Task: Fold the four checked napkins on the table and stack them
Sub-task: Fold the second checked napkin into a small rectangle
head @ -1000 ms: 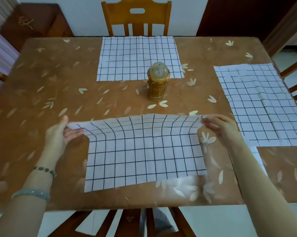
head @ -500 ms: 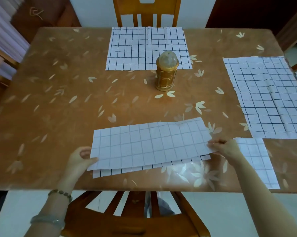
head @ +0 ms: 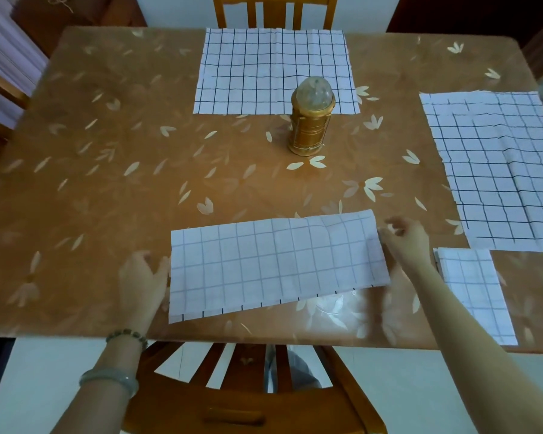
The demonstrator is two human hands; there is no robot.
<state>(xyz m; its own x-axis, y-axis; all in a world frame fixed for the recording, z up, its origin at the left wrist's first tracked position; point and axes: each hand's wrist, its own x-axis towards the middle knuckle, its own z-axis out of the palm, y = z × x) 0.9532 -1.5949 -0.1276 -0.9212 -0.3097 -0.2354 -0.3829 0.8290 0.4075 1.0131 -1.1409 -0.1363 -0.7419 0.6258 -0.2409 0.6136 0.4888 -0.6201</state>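
Now the half-folded napkin (head: 276,264) — thin white cloth with a dark grid — lies along the table's (head: 107,151) near edge. Left hand (head: 143,278) rests flat, touching its left end; right hand (head: 404,242) hovers loose-fingered at its right end, gripping nothing — no writing is readable.

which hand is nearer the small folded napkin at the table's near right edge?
Right. The right hand is just left of the small folded napkin; the left hand is across the half-folded napkin, at its far end.
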